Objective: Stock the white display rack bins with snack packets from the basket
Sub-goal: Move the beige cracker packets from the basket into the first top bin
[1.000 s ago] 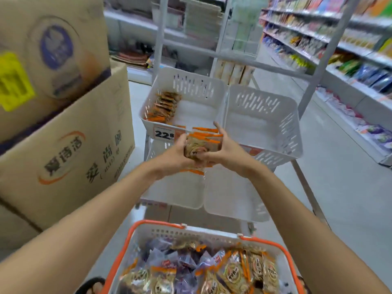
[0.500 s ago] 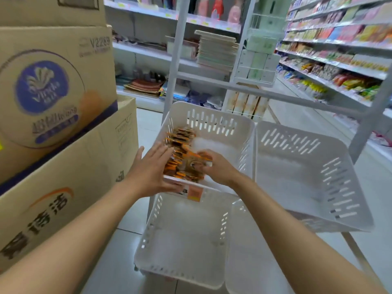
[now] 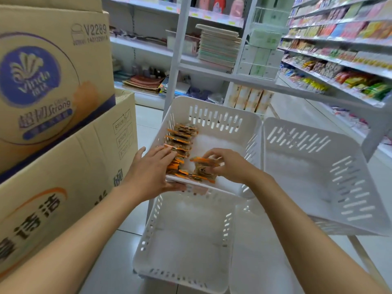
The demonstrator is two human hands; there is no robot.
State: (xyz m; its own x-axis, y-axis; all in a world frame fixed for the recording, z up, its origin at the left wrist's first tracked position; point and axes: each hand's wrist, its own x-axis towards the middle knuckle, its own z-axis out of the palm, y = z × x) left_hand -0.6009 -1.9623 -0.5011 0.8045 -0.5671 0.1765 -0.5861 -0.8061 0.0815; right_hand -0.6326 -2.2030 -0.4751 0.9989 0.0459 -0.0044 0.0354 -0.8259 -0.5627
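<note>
A white upper-left bin [image 3: 214, 111] of the display rack holds a row of orange-edged snack packets [image 3: 180, 137] along its left side. My left hand [image 3: 151, 172] lies flat with straight fingers against the near end of that row, its thumb under the bin's front rim. My right hand [image 3: 228, 164] pinches a small bunch of packets [image 3: 202, 169] standing just inside the front wall. The upper-right bin [image 3: 307, 145] and the lower bin [image 3: 186, 240] show bare white bottoms. The basket is out of view.
Stacked cardboard boxes [image 3: 53, 102] stand close on the left. The rack's white posts [image 3: 177, 56] rise behind the bins. Store shelves [image 3: 343, 66] with goods line the aisle on the right, over a pale tiled floor [image 3: 297, 109].
Both hands carried the packets from in front of the rack into the upper-left bin. My left hand let go and now presses the row; the camera tilted up, losing the basket.
</note>
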